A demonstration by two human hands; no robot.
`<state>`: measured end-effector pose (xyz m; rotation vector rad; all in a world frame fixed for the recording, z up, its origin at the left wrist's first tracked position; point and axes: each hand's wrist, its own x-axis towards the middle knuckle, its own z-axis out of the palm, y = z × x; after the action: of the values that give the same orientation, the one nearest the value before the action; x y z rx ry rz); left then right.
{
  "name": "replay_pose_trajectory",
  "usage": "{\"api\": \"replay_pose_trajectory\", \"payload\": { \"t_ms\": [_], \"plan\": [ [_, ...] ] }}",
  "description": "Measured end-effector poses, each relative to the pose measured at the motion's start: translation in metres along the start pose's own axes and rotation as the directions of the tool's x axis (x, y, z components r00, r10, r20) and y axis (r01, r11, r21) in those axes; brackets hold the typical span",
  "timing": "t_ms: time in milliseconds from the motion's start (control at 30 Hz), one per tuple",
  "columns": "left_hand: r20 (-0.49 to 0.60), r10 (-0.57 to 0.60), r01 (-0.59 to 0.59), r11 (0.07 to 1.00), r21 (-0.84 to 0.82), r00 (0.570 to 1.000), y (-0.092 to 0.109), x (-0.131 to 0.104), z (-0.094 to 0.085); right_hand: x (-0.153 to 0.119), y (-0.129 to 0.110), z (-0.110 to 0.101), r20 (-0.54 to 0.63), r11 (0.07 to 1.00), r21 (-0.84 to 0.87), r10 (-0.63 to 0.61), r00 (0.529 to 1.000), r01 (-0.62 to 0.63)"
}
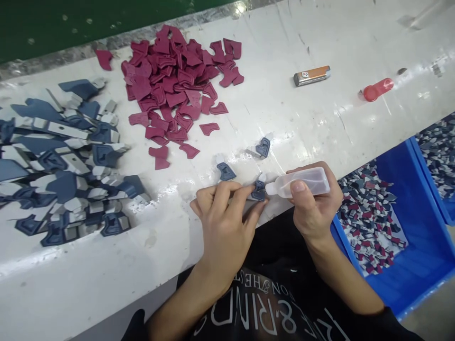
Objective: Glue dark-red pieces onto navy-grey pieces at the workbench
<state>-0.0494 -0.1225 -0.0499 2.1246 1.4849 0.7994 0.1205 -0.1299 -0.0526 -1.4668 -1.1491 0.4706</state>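
My left hand [227,218] pinches a small blue-and-white plastic part [259,190] at the table's near edge, its recessed side facing up. In my right hand [314,203] is a translucent squeeze bottle [305,182], tipped sideways with the nozzle at the held part; whether it touches cannot be made out. Just beyond my left fingers lies a second blue-and-white part [225,171], and a third one [262,148] rests farther back. Several dark red flat pieces [174,85] form a pile beyond them.
At the left spreads a heap of blue-and-white parts [64,166]. An orange lighter [312,76] and a red translucent object [377,90] lie on the white table [277,104]. Below its edge, at right, a blue bin [423,251] holds mixed parts, with another bin [437,189] beside it.
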Motion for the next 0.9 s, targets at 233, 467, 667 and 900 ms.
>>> {"api": "replay_pose_trajectory", "payload": {
  "t_ms": [233, 467, 667, 900],
  "plan": [
    [0.004, 0.001, -0.001, 1.0, 0.003, 1.0, 0.0, 0.001, -0.001, -0.002, -0.003, -0.007, 0.04, 0.997, -0.064, -0.042, 0.998, 0.045],
    [-0.007, 0.003, -0.003, 0.999, 0.034, 1.0, 0.002, 0.002, -0.001, 0.0, -0.01, -0.02, 0.051, 0.989, -0.124, -0.08, 0.996, 0.086],
    [-0.004, -0.01, 0.01, 1.0, 0.022, 1.0, 0.002, 0.002, -0.002, 0.003, -0.011, -0.019, 0.005, 0.983, -0.16, -0.092, 0.996, 0.091],
    [0.007, 0.0, 0.0, 1.0, 0.013, 1.0, 0.002, 0.002, -0.003, 0.011, -0.007, -0.009, -0.056, 0.974, -0.212, -0.087, 0.995, 0.073]
  ]
}}
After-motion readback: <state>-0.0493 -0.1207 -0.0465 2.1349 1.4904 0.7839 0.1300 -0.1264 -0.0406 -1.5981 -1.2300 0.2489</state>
